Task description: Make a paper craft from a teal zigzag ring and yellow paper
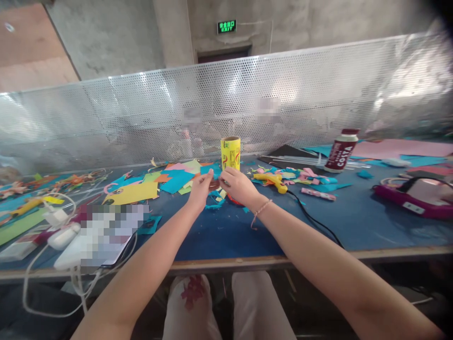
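My left hand [201,189] and my right hand [237,184] come together above the middle of the blue table, fingertips nearly touching. Both are closed in a pinch. Blue paper [215,169] shows between and behind the fingers; whether they grip it I cannot tell. Just behind my right hand stands a yellow printed tube [230,148], upright, its lower part hidden by that hand. Below the fingers lie small blue paper scraps [214,204] and a bit of something red. To the right rests a yellow glue gun [272,181] with a black cord.
Coloured paper sheets [136,192] and scraps spread left of my hands. A white power strip [71,250] with cables sits at the front left. A brown COSTA bottle [341,151] and a purple case [406,200] stand right. A perforated metal screen [141,118] closes the back.
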A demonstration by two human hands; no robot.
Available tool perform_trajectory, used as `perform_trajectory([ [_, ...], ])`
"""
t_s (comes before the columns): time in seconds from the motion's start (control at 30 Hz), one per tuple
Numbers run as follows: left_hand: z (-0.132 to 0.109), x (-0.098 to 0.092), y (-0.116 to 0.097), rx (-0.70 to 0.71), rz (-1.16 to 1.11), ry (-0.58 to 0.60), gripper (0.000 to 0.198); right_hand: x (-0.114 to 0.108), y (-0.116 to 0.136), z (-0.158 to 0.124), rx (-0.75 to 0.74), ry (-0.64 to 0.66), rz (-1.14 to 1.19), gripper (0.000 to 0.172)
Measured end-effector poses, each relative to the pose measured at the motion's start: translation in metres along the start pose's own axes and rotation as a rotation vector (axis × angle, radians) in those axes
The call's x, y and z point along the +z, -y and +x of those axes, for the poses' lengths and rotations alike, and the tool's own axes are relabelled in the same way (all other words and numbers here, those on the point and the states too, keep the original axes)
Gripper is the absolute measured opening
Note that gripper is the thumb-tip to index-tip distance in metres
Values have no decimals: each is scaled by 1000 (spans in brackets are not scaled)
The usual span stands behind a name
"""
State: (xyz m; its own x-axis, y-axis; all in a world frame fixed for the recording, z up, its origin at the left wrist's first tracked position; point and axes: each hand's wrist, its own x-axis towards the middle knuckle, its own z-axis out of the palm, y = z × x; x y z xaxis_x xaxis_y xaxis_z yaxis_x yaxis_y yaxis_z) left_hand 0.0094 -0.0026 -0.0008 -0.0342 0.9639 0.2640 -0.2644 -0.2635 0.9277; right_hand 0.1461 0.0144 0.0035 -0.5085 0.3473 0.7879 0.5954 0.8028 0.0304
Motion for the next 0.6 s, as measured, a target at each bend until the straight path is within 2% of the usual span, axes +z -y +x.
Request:
perform_trajectory([
  [0.07, 0, -1, -1, -6, -30, 32, 29, 0, 3, 0, -56, 59, -8, 17],
  [0.13, 1, -4, -3, -16, -25, 48, 23, -1, 5, 1, -29, 62, 60, 13],
  [0.23, 4, -8, -6, -39, 21, 69, 18, -3, 6, 2, 114, -22, 228, 8],
  [0.37, 5, -9, -6, -15, 163, 140, 18, -2, 2, 4, 295, -142, 342, 12],
  [0.47, 5, -9, -3, 40, 268, 197, 19, 0, -3, 4, 246, -78, 355, 16],
  [0.6, 6, -12, -1, 83, 439, 113, 26, 0, -6, 3, 182, -15, 294, 17],
])
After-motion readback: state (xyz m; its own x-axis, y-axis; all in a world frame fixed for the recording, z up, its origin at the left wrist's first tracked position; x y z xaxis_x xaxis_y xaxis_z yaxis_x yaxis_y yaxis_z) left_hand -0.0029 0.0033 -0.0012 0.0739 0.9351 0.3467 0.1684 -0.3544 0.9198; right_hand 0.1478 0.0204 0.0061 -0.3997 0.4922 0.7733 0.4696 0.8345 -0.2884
